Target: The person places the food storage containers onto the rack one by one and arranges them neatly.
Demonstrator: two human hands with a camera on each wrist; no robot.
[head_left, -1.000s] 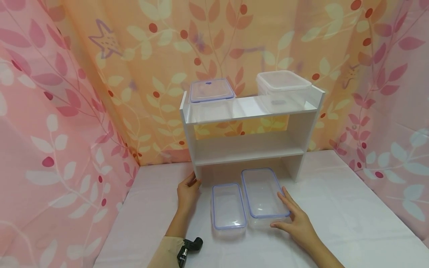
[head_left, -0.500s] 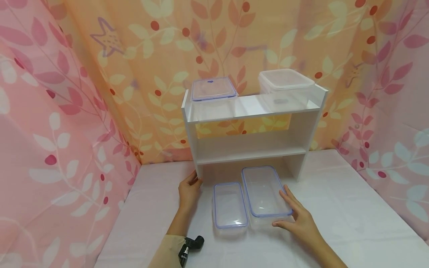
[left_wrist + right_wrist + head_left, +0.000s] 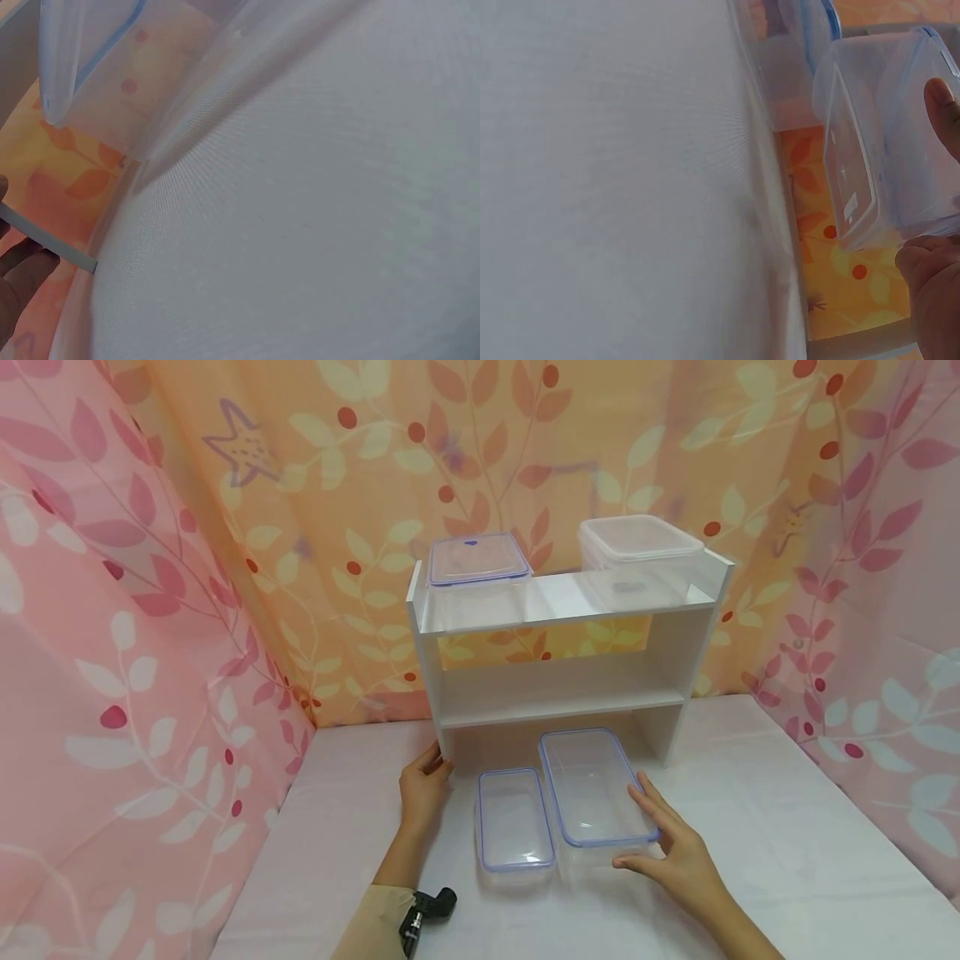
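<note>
A large clear container with a blue-rimmed lid (image 3: pixel 592 785) lies on the white table, its far end under the white shelf (image 3: pixel 555 697). My right hand (image 3: pixel 652 831) lies against it, straight fingers along its right side and the thumb at its near right corner. The right wrist view shows this container (image 3: pixel 870 150) between a fingertip (image 3: pixel 945 105) and the thumb (image 3: pixel 930 285). A smaller clear container (image 3: pixel 515 818) lies just to its left. My left hand (image 3: pixel 429 768) pinches the foot of the shelf's left side panel (image 3: pixel 52 247) between thumb and fingers (image 3: pixel 19 277).
Two lidded clear containers stand on the shelf top, one at the left (image 3: pixel 476 560) and one at the right (image 3: pixel 637 539). Leaf-patterned curtains close in the table (image 3: pixel 750 827) at the back and both sides. A black device (image 3: pixel 427 910) sits on my left wrist.
The large container has slid a little away from me, further under the shelf, with my right hand following it. My left hand has stayed on the shelf panel.
</note>
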